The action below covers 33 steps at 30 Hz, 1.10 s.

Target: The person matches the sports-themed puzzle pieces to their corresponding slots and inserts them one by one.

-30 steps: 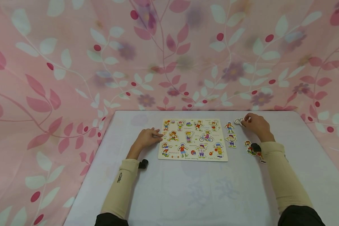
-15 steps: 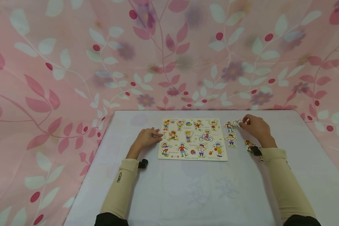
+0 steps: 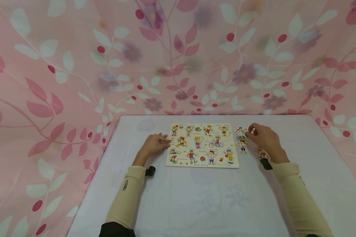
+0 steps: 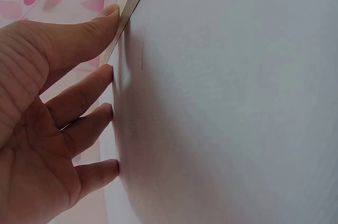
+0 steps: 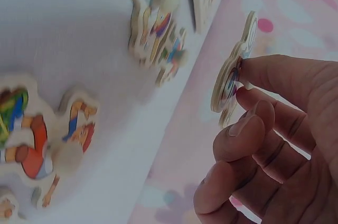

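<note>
My left hand (image 3: 152, 146) rests at the left edge of a wooden peg puzzle board (image 3: 190, 143) printed with children at sports. In the left wrist view the thumb (image 4: 103, 26) touches the board's edge and the fingertips (image 4: 108, 73) meet the white cloth. Right of the board, my right hand (image 3: 265, 139) pinches a thin wooden puzzle piece with a wheel on it (image 5: 229, 78), held up off the table with its face mostly turned from the right wrist camera. From the head view, that piece overlaps a loose figure piece.
Another loose figure piece (image 3: 243, 146) lies by the board's right edge. More pieces (image 3: 262, 152) lie partly under the right wrist, small knobs showing on them. White cloth covers the table (image 3: 195, 200); a pink floral curtain (image 3: 178, 65) hangs behind it.
My right hand has carried the wheel piece left and a little nearer, over the loose figure piece beside the board. The left hand has stayed at the board's edge.
</note>
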Available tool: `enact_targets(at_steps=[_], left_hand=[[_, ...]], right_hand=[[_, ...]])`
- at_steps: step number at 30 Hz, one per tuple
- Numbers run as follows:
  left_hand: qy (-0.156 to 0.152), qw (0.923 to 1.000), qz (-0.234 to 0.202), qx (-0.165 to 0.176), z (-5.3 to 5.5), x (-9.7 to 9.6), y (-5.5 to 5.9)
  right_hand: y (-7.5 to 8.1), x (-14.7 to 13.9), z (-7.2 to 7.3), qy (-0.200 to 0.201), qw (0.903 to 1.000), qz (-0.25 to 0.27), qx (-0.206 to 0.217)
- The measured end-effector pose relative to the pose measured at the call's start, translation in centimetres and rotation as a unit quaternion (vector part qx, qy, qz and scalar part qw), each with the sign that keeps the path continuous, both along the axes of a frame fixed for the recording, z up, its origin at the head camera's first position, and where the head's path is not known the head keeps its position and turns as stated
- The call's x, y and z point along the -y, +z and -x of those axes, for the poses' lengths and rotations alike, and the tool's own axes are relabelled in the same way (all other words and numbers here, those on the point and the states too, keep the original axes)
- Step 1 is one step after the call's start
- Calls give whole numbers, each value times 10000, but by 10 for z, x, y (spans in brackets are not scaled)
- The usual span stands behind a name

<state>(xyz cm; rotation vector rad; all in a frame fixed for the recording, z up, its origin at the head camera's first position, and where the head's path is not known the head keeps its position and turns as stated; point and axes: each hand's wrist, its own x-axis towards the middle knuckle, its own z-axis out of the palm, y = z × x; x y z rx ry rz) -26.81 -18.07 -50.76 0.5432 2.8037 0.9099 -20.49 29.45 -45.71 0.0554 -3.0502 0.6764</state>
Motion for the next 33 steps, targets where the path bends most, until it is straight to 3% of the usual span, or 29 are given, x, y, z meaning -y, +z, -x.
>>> enact_targets(at_steps=[13,22,33], left_hand=[[9,9999,-8,124,0,-1,1],[76,9999,72,71,0,-1,3],[20,10000,51,60,0,-1,3]], right_hand=[[3,36,-5,411,9990,-8,177],[5,56,0,670,9976,-9,185],[-9,83,9,1027,9943,-137,250]])
